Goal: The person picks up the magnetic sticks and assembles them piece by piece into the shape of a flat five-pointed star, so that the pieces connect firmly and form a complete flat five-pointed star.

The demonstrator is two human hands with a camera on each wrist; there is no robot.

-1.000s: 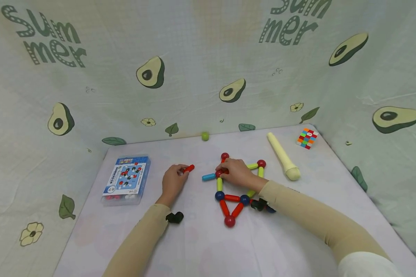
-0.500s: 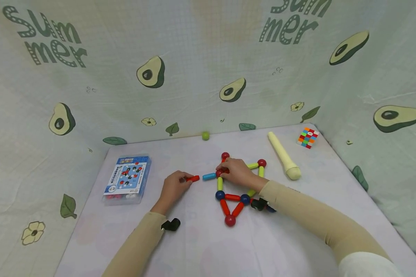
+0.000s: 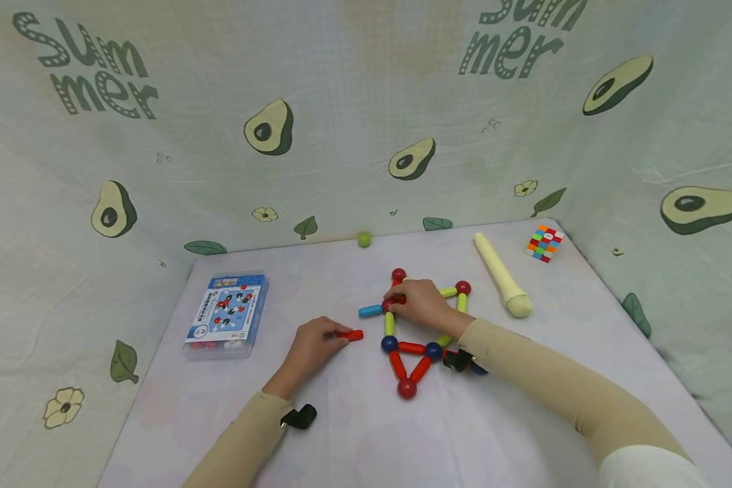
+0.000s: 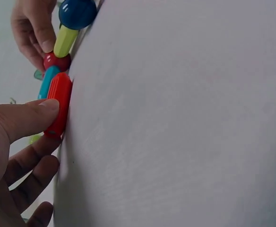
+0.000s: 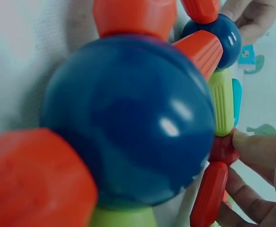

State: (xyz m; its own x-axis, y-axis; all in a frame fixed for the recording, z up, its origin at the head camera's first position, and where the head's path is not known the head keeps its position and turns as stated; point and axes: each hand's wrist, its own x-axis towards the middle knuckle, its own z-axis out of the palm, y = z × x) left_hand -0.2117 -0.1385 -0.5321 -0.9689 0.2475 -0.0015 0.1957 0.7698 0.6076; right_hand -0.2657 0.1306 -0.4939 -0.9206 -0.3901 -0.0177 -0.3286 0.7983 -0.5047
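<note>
My left hand (image 3: 314, 347) pinches a red magnetic rod (image 4: 58, 105) between thumb and forefinger, low over the table. My right hand (image 3: 425, 303) grips a red ball (image 5: 223, 150) at the left corner of a construction of magnetic rods and balls. From that ball a light-blue rod (image 3: 370, 311) sticks out to the left, apart from the held rod. A yellow-green rod (image 3: 390, 324) leads down to a blue ball (image 3: 389, 343). Red rods form a triangle with a second blue ball (image 3: 434, 350) and a lower red ball (image 3: 407, 388). My right hand and forearm hide part of the construction.
At the left lies a clear plastic box (image 3: 227, 315) with a blue-and-white label. A pale yellow club-shaped object (image 3: 503, 276) and a colourful puzzle cube (image 3: 545, 243) lie at the right. A small green object (image 3: 364, 239) sits at the table's back edge.
My left hand has moved right and toward me with the red rod, which has turned to lie nearly level. My right hand has stayed at the red ball.
</note>
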